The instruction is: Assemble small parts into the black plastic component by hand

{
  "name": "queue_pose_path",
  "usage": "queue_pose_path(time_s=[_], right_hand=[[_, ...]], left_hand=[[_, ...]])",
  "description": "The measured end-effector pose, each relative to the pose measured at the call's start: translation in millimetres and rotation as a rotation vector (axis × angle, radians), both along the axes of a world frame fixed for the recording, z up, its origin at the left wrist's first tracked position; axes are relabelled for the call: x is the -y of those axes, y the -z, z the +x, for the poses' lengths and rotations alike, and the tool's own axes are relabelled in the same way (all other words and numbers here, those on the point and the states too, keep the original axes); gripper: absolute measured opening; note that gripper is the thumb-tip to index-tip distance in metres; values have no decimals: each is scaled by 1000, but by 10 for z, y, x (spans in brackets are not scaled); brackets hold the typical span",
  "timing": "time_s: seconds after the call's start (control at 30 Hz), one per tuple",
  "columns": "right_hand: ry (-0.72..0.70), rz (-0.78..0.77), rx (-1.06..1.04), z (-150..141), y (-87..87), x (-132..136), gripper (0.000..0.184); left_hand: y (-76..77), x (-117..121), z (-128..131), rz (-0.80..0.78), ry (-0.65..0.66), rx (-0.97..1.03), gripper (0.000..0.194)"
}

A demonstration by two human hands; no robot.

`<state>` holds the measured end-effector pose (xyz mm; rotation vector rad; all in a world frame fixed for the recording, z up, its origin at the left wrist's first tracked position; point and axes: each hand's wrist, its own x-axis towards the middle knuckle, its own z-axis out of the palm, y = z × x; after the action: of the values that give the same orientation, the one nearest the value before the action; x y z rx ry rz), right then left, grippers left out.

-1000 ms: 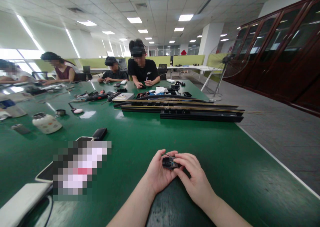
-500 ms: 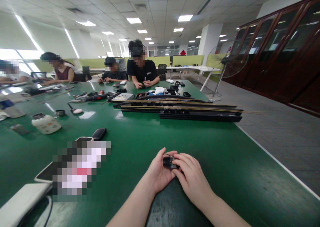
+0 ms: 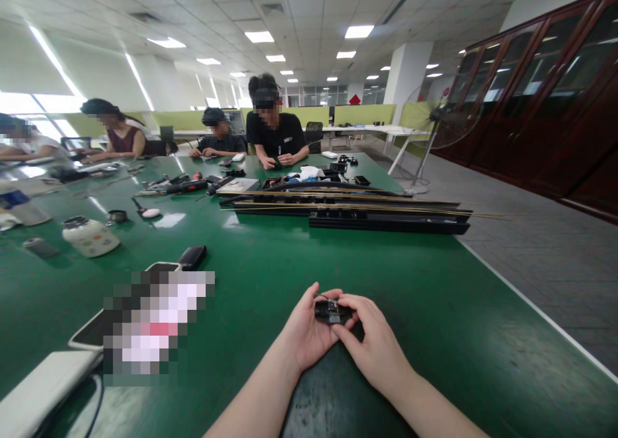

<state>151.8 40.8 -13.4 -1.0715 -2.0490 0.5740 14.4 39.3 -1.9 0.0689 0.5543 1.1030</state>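
A small black device [image 3: 332,311], with what look like exposed electronic parts on its upper face and a thin wire at its top, lies between my hands over the green table [image 3: 251,264]. My left hand [image 3: 309,335] cradles it from the left and below, fingers curled behind it. From the right, my right hand [image 3: 369,332] grips its end between thumb and fingers. The device's exact kind cannot be made out, and its underside is hidden by my palm.
Long black rails [image 3: 386,224] with thin brass-coloured rods lie across the table ahead. On the left are a phone [image 3: 87,330], a white box-like device [image 3: 46,386] with a cable, and a pale jar [image 3: 91,237]. Co-workers sit beyond; one person [image 3: 277,135] handles a small dark object.
My right hand's fingers have shifted right, off the device's top to its right end, so more of its upper face shows. My left hand stays nearly still.
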Motion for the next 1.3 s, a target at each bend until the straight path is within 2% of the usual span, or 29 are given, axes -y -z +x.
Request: queue_pose_path(time_s=[0.13, 0.37, 1.3], right_hand=[[36, -77, -29, 0, 14, -8, 38], [17, -144, -65, -6, 9, -13, 36], [-10, -199, -92, -4, -10, -10, 34]], left_hand=[[-4, -1, -7, -3, 20, 36, 40], [11, 12, -7, 22, -13, 55, 46], [24, 1, -8, 43, 0, 21, 46]])
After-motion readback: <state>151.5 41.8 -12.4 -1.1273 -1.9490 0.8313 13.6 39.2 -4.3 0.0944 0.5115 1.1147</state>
